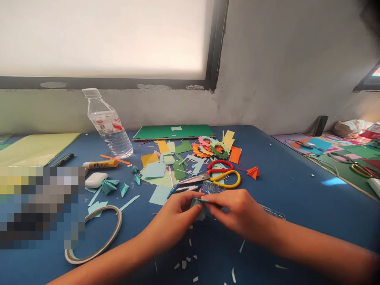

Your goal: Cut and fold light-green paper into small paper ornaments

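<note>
A small piece of light teal paper (199, 209) is pinched between my two hands above the blue table. My left hand (181, 209) holds its left side, thumb toward me. From the right, my right hand (234, 206) grips the upper edge with fingertips pressed together. Part of the paper is hidden behind my fingers. Just beyond lie scissors (225, 178) with a red and a yellow handle loop. Several folded teal paper pieces (109, 186) rest to the left. A folded orange piece (253, 172) sits to the right.
A tilted-looking water bottle (109, 128) stands at the back left, near a glue stick (101, 164) and a white case (96, 179). A roll of tape (117, 229) lies front left. Colored paper scraps (154, 170) cover the middle. A green board (175, 132) lies by the wall.
</note>
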`<action>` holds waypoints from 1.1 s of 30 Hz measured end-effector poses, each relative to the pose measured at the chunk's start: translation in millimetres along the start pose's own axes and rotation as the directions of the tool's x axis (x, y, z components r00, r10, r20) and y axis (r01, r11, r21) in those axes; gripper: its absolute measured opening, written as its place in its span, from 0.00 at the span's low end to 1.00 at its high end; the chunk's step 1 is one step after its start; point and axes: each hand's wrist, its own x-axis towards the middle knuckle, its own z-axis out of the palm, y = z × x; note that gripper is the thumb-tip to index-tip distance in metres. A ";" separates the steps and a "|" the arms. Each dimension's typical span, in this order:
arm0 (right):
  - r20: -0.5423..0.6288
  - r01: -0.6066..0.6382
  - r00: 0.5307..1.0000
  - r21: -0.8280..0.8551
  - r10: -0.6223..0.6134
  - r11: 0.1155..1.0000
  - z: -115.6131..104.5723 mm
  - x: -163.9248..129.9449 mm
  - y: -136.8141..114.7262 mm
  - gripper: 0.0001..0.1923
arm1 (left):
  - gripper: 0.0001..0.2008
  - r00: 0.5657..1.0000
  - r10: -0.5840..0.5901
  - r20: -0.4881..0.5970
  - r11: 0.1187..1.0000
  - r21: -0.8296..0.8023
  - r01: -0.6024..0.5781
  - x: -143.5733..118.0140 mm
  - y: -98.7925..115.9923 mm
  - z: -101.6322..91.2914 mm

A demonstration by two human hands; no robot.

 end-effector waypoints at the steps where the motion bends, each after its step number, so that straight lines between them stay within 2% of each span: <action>1: 0.045 -0.129 0.991 0.095 0.125 0.987 -2.7 2.0 -1.1 0.12 | 0.15 1.000 -0.011 0.007 0.999 -0.038 0.011 0.2 0.1 -0.9; 2: 0.107 -0.252 0.966 0.186 0.235 0.950 -5.3 3.9 -1.5 0.11 | 0.14 1.000 -0.028 0.009 0.998 -0.063 0.028 0.4 0.4 -1.8; 4: 0.234 -0.452 0.891 0.373 0.389 0.810 -9.2 6.9 0.2 0.09 | 0.12 0.998 -0.064 -0.011 0.996 -0.070 0.063 0.4 1.4 -2.9; 7: 0.394 -0.605 0.793 0.600 0.464 0.523 -10.1 8.6 7.1 0.10 | 0.12 0.996 -0.087 -0.019 0.993 -0.076 0.086 0.0 2.8 -3.3; 9: 0.460 -0.638 0.758 0.669 0.462 0.382 -9.5 8.5 12.2 0.13 | 0.12 0.996 -0.093 -0.009 0.988 -0.127 0.091 -0.4 4.1 -3.4; 11: 0.500 -0.648 0.747 0.695 0.438 0.312 -9.7 8.1 16.0 0.13 | 0.13 0.995 -0.100 -0.003 0.980 -0.173 0.098 -0.6 5.7 -3.9; 16: 0.572 -0.671 0.726 0.710 0.381 0.214 -12.2 7.3 19.1 0.12 | 0.14 0.994 -0.104 0.044 0.970 -0.217 0.111 2.1 5.8 -6.5; 18: 0.569 -0.670 0.725 0.713 0.388 0.207 -11.0 7.4 19.2 0.14 | 0.14 0.994 -0.106 0.025 0.964 -0.244 0.109 4.2 3.0 -7.4; 23: 0.452 -0.629 0.747 0.717 0.487 0.300 -3.0 8.4 19.4 0.19 | 0.21 0.989 -0.141 -0.047 0.943 -0.311 0.119 8.9 -4.2 -7.9; 27: 0.415 -0.637 0.739 0.687 0.530 0.351 1.3 8.1 21.3 0.20 | 0.21 0.990 -0.140 -0.021 0.946 -0.299 0.127 10.3 -5.7 -7.5; 30: 0.388 -0.653 0.738 0.615 0.552 0.442 1.0 6.9 23.2 0.18 | 0.19 0.992 -0.123 -0.015 0.974 -0.195 0.118 9.3 -4.5 -7.8; 33: 0.339 -0.629 0.774 0.508 0.534 0.589 -0.2 4.8 21.7 0.08 | 0.14 0.995 -0.084 -0.046 0.996 0.019 0.085 6.4 -3.2 -8.4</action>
